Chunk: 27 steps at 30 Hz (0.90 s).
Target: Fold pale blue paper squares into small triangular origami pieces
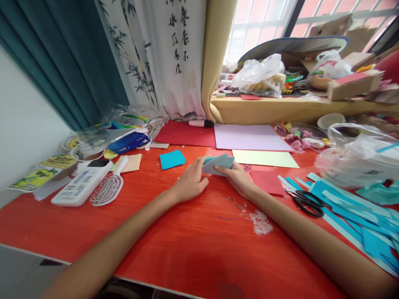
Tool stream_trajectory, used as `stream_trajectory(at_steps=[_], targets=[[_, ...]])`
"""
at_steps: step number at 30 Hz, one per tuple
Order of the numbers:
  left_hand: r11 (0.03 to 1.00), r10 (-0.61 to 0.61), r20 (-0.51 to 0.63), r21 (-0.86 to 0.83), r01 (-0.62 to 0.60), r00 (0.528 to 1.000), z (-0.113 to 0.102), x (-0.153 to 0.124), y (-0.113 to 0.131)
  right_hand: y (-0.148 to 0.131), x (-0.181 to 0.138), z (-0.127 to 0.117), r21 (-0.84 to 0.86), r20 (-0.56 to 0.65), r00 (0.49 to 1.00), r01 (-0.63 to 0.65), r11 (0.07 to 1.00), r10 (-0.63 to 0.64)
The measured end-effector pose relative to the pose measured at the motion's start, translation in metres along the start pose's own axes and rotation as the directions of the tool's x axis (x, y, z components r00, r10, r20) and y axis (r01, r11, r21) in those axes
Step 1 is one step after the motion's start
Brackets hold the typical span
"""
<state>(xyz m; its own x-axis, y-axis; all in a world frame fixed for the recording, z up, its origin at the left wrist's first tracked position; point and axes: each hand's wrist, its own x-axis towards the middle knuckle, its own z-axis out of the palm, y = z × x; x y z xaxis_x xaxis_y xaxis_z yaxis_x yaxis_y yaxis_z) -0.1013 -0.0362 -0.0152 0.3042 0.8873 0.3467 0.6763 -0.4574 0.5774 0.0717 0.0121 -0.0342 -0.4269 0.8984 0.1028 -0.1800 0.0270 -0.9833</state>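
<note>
Several small pieces of blue paper [217, 165], pale grey-blue in front and teal behind, are held up over the middle of the table. My right hand [238, 179] grips them from the right, its thumb pressed on the front piece. At their left edge my left hand [191, 181] curls its fingers around the back, while its thumb stands apart below. The fingertips behind the paper are hidden. Left of my hands, a square stack of bright blue paper [172, 160] lies flat on the red table [174, 245].
Black-handled scissors [308, 202] and blue paper strips [358, 216] lie at right, near a plastic bag [358, 158]. Lilac paper [252, 137], pale green paper [264, 158] and red paper [187, 133] lie behind. A hairbrush [107, 189] and white box [82, 182] are left.
</note>
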Motion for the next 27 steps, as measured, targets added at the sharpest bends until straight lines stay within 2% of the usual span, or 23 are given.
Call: stream_trajectory(at_steps=[4, 8, 11, 15, 20, 22, 23, 25, 27], targets=[[0.976, -0.149, -0.1, -0.173, 0.13, 0.984, 0.016, -0.008, 0.01, -0.002, -0.003, 0.004, -0.142, -0.099, 0.994, 0.025, 0.99, -0.04], [0.965, -0.182, -0.191, -0.224, 0.137, 0.965, 0.013, -0.003, 0.001, -0.001, -0.004, 0.003, -0.171, -0.068, 0.995, 0.066, 0.983, -0.079], [0.969, -0.198, -0.194, -0.183, 0.163, 0.961, 0.012, -0.002, -0.003, -0.002, -0.005, 0.003, -0.198, -0.039, 0.997, 0.052, 0.979, -0.061], [0.989, -0.137, -0.14, -0.065, 0.129, 0.981, 0.014, -0.005, 0.0, -0.005, -0.006, 0.005, -0.234, 0.026, 0.999, 0.038, 0.972, -0.032], [0.995, -0.1, -0.152, -0.022, 0.098, 0.983, 0.012, 0.0, -0.002, -0.002, -0.004, 0.005, -0.296, 0.047, 0.999, 0.032, 0.955, -0.019], [0.993, -0.097, -0.174, 0.045, 0.106, 0.98, 0.0, 0.008, -0.013, 0.0, -0.003, 0.004, -0.287, 0.049, 0.999, 0.025, 0.958, -0.011], [0.985, -0.107, -0.189, 0.111, 0.13, 0.976, -0.009, 0.012, -0.021, 0.001, -0.002, 0.003, -0.279, 0.012, 1.0, 0.009, 0.96, -0.006], [0.889, -0.22, -0.246, 0.348, 0.298, 0.944, -0.037, 0.019, -0.043, 0.002, -0.002, 0.003, -0.256, -0.055, 0.998, -0.016, 0.966, 0.002], [0.82, -0.296, -0.281, 0.415, 0.394, 0.913, -0.071, 0.018, -0.069, 0.001, -0.001, 0.003, -0.246, -0.097, 0.995, -0.005, 0.969, -0.02]])
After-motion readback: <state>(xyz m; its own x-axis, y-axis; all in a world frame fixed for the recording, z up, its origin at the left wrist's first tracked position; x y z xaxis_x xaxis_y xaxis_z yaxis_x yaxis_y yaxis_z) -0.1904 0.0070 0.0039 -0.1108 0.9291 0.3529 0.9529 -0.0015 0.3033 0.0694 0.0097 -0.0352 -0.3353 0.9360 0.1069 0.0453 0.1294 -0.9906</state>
